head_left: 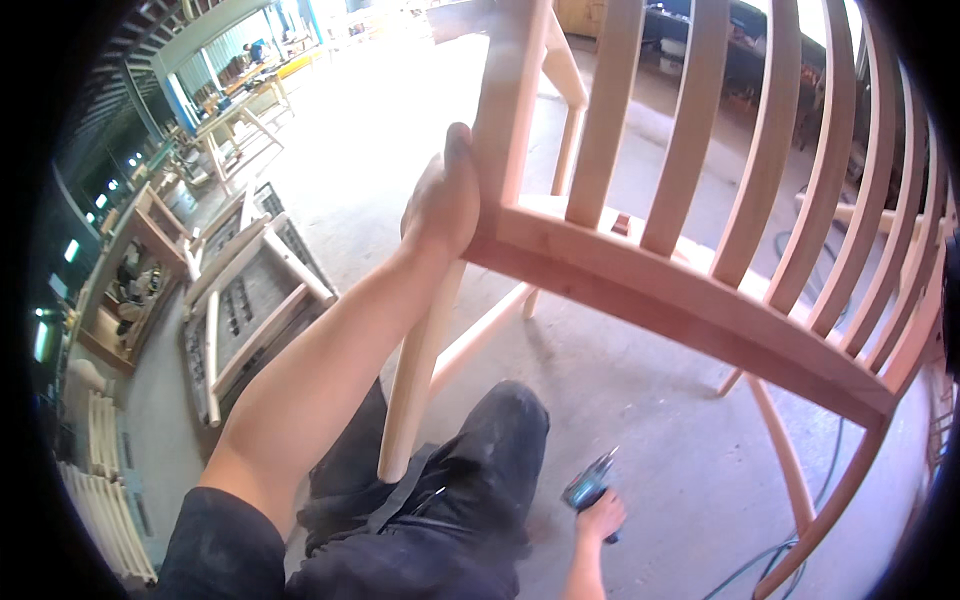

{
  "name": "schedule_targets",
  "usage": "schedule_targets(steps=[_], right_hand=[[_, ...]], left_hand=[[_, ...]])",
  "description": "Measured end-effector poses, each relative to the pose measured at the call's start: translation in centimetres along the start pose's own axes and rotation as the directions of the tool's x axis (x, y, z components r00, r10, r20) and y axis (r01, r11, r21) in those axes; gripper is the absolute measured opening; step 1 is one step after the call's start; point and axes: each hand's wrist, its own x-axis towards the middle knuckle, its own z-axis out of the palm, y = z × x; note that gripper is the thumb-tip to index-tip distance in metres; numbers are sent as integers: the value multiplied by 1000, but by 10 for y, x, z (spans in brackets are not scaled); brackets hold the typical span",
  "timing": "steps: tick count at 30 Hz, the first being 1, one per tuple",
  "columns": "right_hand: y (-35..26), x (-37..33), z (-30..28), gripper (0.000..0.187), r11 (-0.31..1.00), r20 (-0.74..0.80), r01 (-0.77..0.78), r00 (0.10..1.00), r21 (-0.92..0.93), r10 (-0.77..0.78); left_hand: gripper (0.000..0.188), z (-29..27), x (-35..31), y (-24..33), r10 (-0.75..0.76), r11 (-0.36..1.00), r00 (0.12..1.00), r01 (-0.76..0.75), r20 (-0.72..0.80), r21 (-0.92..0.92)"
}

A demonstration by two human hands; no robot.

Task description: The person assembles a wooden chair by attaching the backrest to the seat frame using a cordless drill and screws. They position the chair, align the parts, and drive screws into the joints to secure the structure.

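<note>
A pale wooden chair [690, 310] with a back of upright curved slats stands in front of me, filling the upper right. My left hand [445, 200] is closed around its left corner post, just above the lower back rail; the post hides some of the fingers. Below that hand, a round chair leg [410, 400] slants down in front of my knees. Low on the right, my right hand [602, 517] is wrapped round the handle of a teal and black cordless drill [588, 484]. The bit points up and to the right, apart from the chair.
A slatted wooden frame [270, 340] lies on the concrete floor at left. Beyond it is a wooden box-like shelf [150, 270] with tools. Stacked pale slats [95, 510] are at lower left. A green hose [775, 550] winds under the chair. Workbenches stand at far left.
</note>
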Motion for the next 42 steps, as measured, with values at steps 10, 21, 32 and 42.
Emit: schedule_targets(steps=[10,21,32,42], right_hand=[[-12,-64,44,40,948,408,-312,858,-66,311],[-180,64,-350,29,934,-753,310,654,179,-73],[-333,138,-417,58,538,-690,560,722,630,57],[-342,67,-377,15,481,-558,340,704,808,440]], left_hand=[[51,-40,66,-32,-13,861,850,277,526,-426],[44,55,-7,-34,306,725,810,142,500,-674],[51,61,-68,-49,387,682,763,141,517,-717],[66,51,-127,-139,589,651,621,16,518,-759]])
